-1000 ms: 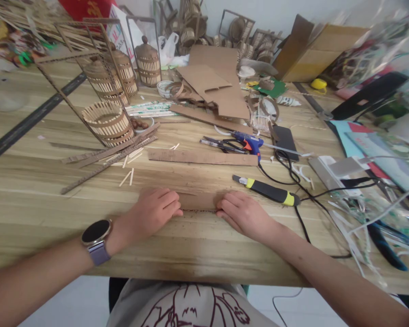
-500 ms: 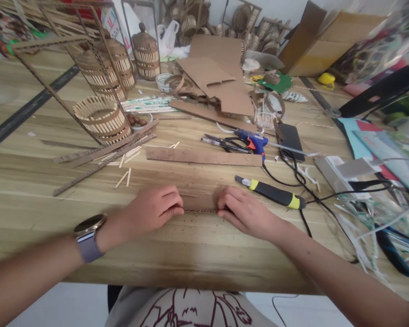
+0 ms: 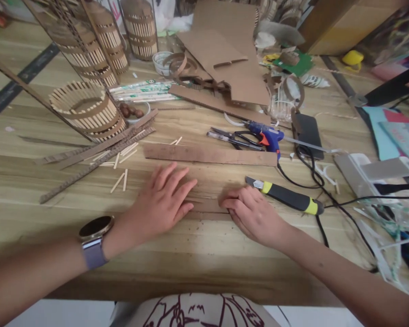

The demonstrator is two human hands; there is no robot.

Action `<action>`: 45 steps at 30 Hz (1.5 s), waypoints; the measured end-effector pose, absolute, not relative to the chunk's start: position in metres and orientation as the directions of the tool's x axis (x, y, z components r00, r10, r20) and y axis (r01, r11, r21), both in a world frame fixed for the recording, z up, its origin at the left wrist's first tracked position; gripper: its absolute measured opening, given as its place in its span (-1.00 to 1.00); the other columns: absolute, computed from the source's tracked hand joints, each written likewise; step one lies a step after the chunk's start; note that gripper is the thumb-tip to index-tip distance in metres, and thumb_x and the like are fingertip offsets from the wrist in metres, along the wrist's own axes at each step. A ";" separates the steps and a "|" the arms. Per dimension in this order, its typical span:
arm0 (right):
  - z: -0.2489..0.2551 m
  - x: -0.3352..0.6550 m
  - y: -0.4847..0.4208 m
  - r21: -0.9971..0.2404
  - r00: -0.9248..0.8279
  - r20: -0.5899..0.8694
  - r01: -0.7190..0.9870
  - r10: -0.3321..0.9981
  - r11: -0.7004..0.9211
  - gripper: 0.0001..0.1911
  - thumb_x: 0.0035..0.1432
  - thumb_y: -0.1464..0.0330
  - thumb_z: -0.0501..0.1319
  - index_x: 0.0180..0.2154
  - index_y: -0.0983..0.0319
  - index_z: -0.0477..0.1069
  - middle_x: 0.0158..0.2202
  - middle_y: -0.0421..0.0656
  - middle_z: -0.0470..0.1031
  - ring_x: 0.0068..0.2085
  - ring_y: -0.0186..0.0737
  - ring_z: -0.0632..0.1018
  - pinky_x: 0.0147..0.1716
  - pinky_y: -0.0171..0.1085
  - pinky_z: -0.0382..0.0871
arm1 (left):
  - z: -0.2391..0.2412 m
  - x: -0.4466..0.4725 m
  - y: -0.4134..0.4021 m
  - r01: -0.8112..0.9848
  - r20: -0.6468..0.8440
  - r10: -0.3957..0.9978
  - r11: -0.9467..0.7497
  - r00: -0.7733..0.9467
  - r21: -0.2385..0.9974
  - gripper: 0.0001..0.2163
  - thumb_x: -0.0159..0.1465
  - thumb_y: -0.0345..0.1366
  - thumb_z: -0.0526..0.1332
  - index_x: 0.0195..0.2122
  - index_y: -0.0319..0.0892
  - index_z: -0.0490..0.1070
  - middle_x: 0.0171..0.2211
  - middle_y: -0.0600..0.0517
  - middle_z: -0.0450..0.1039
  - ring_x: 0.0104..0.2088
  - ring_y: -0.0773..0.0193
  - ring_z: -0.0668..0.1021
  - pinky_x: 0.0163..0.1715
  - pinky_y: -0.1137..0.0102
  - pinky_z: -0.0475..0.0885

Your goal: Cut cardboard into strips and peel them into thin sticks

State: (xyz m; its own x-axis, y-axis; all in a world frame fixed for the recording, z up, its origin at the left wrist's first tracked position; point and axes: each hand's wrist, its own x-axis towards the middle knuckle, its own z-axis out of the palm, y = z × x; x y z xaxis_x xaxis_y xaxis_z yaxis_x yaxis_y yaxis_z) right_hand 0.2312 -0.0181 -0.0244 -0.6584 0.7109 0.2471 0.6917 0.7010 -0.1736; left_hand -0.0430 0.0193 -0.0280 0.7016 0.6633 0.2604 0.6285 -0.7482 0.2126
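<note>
A brown cardboard strip (image 3: 206, 206) lies flat on the wooden table (image 3: 197, 254) right in front of me. My left hand (image 3: 163, 202), a watch on its wrist, rests on the strip's left part with fingers stretched out flat. My right hand (image 3: 254, 213) sits at the strip's right end, fingertips curled and pinching its edge. A second, longer cardboard strip (image 3: 209, 154) lies just beyond both hands.
A black and yellow utility knife (image 3: 286, 196) lies right of my right hand. Behind it are scissors (image 3: 230, 137), a blue glue gun (image 3: 269, 136), a phone (image 3: 306, 129) and cables. Stick baskets (image 3: 87, 109), loose sticks (image 3: 121, 179) and cardboard sheets (image 3: 225, 68) fill the far side.
My left hand has spread from curled to flat on the strip. The right hand has stayed at the strip's right end. The view has moved closer and tilted down.
</note>
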 end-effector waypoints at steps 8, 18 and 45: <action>-0.025 0.232 -0.019 -0.220 -0.640 0.229 0.700 0.734 0.679 -0.79 0.30 0.50 0.04 -0.16 0.22 0.42 -0.24 -0.06 0.51 -0.26 -0.11 0.41 -0.24 -0.13 0.34 | -0.027 -0.036 0.013 0.682 0.211 0.696 -0.716 0.686 0.147 -0.55 0.45 -0.16 0.02 0.26 -0.33 0.24 0.30 -0.35 0.19 0.34 -0.28 0.14 0.23 -0.21 0.13; -0.022 0.230 -0.015 -0.173 -0.661 0.291 0.674 0.691 0.718 -0.83 0.28 0.52 0.07 -0.16 0.22 0.37 -0.27 -0.08 0.46 -0.29 -0.13 0.43 -0.27 -0.17 0.34 | -0.027 -0.037 0.011 0.694 0.212 0.698 -0.713 0.684 0.105 -0.51 0.46 -0.11 -0.02 0.29 -0.33 0.21 0.32 -0.33 0.16 0.36 -0.25 0.13 0.29 -0.16 0.06; -0.022 0.224 -0.017 -0.156 -0.620 0.276 0.725 0.734 0.671 -0.79 0.23 0.51 0.04 -0.17 0.25 0.40 -0.28 -0.07 0.43 -0.27 -0.11 0.35 -0.25 -0.15 0.21 | -0.020 -0.041 0.015 0.617 0.179 0.631 -0.776 0.755 0.133 -0.49 0.43 0.02 -0.01 0.19 -0.26 0.38 0.26 -0.24 0.31 0.27 -0.16 0.27 0.25 -0.10 0.04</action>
State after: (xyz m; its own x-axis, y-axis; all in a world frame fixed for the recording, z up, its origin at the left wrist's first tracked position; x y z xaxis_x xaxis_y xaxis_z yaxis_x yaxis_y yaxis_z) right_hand 0.2237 -0.0167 -0.0217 -0.6204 0.7343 0.2757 0.7247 0.6710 -0.1564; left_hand -0.0414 0.0152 -0.0196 0.7549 0.6308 0.1795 0.6167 -0.7759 0.1329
